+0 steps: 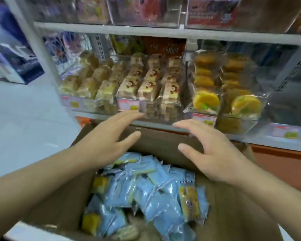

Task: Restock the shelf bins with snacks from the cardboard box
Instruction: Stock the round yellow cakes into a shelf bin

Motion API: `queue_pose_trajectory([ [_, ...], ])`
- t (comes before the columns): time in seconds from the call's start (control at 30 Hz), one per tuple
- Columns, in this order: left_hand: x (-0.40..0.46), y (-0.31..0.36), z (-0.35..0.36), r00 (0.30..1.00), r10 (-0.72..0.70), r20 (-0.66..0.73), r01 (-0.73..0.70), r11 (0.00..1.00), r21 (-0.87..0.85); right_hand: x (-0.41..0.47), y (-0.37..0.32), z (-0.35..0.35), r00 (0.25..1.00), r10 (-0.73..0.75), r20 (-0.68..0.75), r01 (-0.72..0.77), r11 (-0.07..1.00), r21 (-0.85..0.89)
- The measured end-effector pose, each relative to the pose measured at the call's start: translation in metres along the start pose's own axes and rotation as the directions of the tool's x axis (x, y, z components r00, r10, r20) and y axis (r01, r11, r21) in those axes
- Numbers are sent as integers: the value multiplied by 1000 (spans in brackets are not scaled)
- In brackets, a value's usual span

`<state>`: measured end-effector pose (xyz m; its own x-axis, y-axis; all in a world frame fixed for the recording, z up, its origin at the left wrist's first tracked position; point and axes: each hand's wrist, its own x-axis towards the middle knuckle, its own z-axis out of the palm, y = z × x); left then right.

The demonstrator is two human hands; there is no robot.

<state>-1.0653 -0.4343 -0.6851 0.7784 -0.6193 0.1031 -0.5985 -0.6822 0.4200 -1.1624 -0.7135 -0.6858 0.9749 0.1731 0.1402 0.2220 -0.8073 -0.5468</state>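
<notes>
An open brown cardboard box (163,141) is seen low in the view, directly below the front edge of a grey metal shelf (111,31). Inside the box a loose heap of light-blue plastic snack packets (146,185) is piled, some showing a yellow cake through a clear window.

The left hand (104,141) is held above the far part of the box, its fingers stretched out almost straight toward the shelf edge and slightly spread; nothing is gripped by it. The right hand (210,155) is held beside it, well apart, with fingers spread and gently arched and the thumb pointing inward; nothing is held by it either. Both hands are raised clear of the packets.

On the shelf, three clear plastic bins are set side by side. The left clear bin (87,94) is filled with pale yellow wrapped cakes, the middle clear bin (146,87) with rows of beige wrapped cakes bearing a printed figure, and the right clear bin (228,94) with wrapped orange-yellow round cakes. Small pink and yellow price tags (129,105) are fixed to the bin fronts; their print is too blurred to be read, and the left fingertips appear to be just short of the middle bin's front.
</notes>
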Motion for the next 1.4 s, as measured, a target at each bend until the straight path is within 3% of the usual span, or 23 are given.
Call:
queue_pose_trajectory([
  [0.2,-101,-144,1,933,-322,163,295,940,171,12,-50,154,925,-33,379,6,997,73],
  [0.3,-126,-196,6,897,-380,227,349,922,165,38,-64,231,869,0,494,-49,995,85],
  [0.47,-134,-221,26,894,-353,275,350,935,63,93,-56,343,833,56,551,-77,997,16],
  [0.6,-133,-225,30,892,-361,271,369,929,24,116,-34,399,839,102,535,36,970,-242],
  [0.7,-133,-224,32,894,-357,270,375,927,-17,111,-26,421,874,75,481,120,924,-362],
  [0.87,-131,-218,34,902,-337,271,364,929,-59,99,-17,418,926,79,370,46,947,-318],
  [1.1,-133,-213,32,896,-351,272,385,919,-85,99,-18,411,859,229,458,-92,949,-303],
  [1.27,-131,-211,30,883,-366,295,401,913,-68,99,-31,416,873,242,424,-83,929,-361],
  [1.4,-130,-209,30,880,-374,292,408,910,-67,95,-38,413,873,278,400,-173,945,-278],
])
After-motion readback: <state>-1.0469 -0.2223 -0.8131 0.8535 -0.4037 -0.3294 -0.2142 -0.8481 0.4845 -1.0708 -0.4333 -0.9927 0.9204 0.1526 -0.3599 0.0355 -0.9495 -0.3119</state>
